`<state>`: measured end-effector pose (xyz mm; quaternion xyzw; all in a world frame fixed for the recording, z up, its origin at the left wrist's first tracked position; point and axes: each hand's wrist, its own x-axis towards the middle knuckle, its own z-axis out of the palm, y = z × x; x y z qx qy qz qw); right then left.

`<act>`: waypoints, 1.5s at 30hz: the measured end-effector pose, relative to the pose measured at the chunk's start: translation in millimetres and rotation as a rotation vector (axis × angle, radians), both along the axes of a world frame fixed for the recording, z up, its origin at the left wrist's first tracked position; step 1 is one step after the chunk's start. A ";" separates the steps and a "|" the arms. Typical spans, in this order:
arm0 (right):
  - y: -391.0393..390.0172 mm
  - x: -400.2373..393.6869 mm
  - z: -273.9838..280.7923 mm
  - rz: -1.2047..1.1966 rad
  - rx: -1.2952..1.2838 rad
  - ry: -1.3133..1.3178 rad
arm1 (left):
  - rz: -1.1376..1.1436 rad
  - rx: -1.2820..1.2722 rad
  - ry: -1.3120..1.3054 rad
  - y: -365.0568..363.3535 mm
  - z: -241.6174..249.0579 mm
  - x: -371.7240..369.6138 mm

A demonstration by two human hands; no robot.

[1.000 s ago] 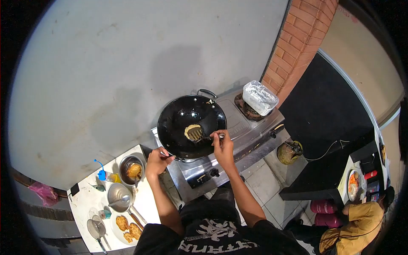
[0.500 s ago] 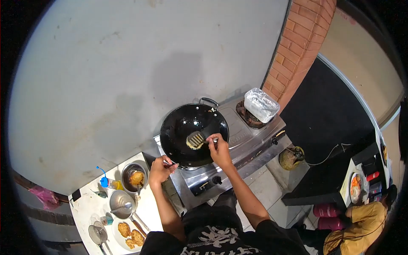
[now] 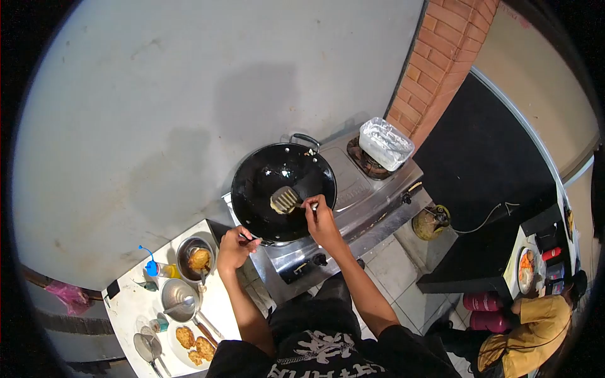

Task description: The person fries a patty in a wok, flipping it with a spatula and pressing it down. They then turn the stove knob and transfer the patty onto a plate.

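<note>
My right hand (image 3: 321, 223) is closed around the handle of a slotted spatula (image 3: 287, 199), whose head lies low in the black wok (image 3: 252, 173). Under the spatula shows the edge of a small pale yellow piece of food (image 3: 275, 205), mostly hidden by the slotted head. At the wok's near left rim, my left hand (image 3: 234, 251) is closed on the wok's near handle, largely covered by the fingers. The wok sits on the left burner of a steel gas stove (image 3: 353, 217).
Left, a white table (image 3: 220, 315) bears a metal bowl (image 3: 178, 255) with fried food, a saucepan (image 3: 165, 290), a plate (image 3: 176, 354) of fried pieces, a strainer (image 3: 144, 346) and an oil bottle (image 3: 167, 271). A foil-lined container (image 3: 386, 145) rests on the right burner. Another person (image 3: 526, 334) is at lower right.
The spatula head has shifted slightly over the food, covering more of its right side. Both hands keep their grip, and the whole view has moved a little.
</note>
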<state>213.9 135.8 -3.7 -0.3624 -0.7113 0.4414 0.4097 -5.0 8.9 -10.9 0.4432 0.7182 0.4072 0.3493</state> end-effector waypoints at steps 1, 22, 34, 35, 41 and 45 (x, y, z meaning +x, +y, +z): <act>1.0 -2.3 -4.2 -0.023 0.068 0.007 | -0.005 -0.005 -0.002 0.5 2.9 1.6; -3.9 -9.7 1.6 -0.045 0.035 -0.018 | 0.014 0.040 -0.025 -5.1 11.1 11.4; -0.6 -9.6 0.5 -0.039 0.038 -0.013 | 0.046 0.016 -0.014 -6.2 9.3 13.9; -0.8 -9.4 0.4 -0.040 0.039 -0.019 | 0.042 0.022 -0.012 -6.1 8.2 13.7; -2.1 -7.2 -1.0 -0.039 0.043 -0.005 | 0.041 0.028 0.005 -6.3 7.6 14.5; -2.8 -6.2 3.5 -0.038 0.024 -0.042 | 0.101 0.061 -0.037 -5.8 5.8 16.6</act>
